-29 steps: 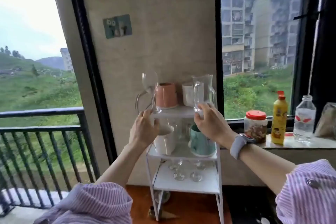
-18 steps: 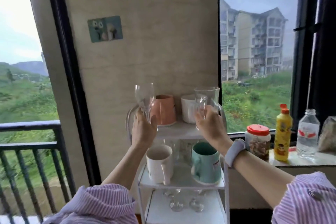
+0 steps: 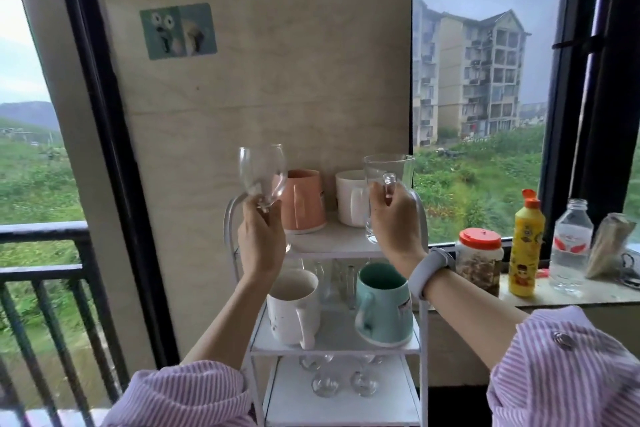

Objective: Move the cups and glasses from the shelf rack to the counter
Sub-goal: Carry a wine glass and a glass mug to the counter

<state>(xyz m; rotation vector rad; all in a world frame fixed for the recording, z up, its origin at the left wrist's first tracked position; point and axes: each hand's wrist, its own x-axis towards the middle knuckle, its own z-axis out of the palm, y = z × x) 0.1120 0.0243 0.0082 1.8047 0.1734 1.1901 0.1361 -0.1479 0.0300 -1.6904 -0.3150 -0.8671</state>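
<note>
Head view: left-hand fingers (image 3: 266, 218) curled round the stem of a clear wine glass (image 3: 262, 174), bowl upright above the left hand (image 3: 260, 243) and raised clear of the top shelf. Right-hand fingers (image 3: 375, 199) wrapped round the handle side of a clear glass mug (image 3: 388, 180), thumb through or against the handle, mug upright and held above the right front corner of the top shelf by the right hand (image 3: 394, 229); grey wristband (image 3: 429, 272) on that wrist, striped pink sleeves on both arms. Behind the two held glasses, on the top tier of the white shelf rack (image 3: 332, 246), an orange cup (image 3: 302, 199) and just beside it a white cup (image 3: 350, 198). On the middle tier, a white mug (image 3: 294, 308) at left front and a teal mug (image 3: 382, 305) at right front, with several clear glasses (image 3: 337, 282) between and behind them, too blurred to count. On the bottom tier, stemmed glasses (image 3: 343, 381) seen from above through the shelf frame. To the right of the rack, a stone surface (image 3: 561, 295) along the window, carrying a red-lidded jar (image 3: 479, 260), a yellow squeeze bottle (image 3: 526, 246), a clear water bottle (image 3: 571, 246) and a bag (image 3: 607, 243), well apart from the held mug.
</note>
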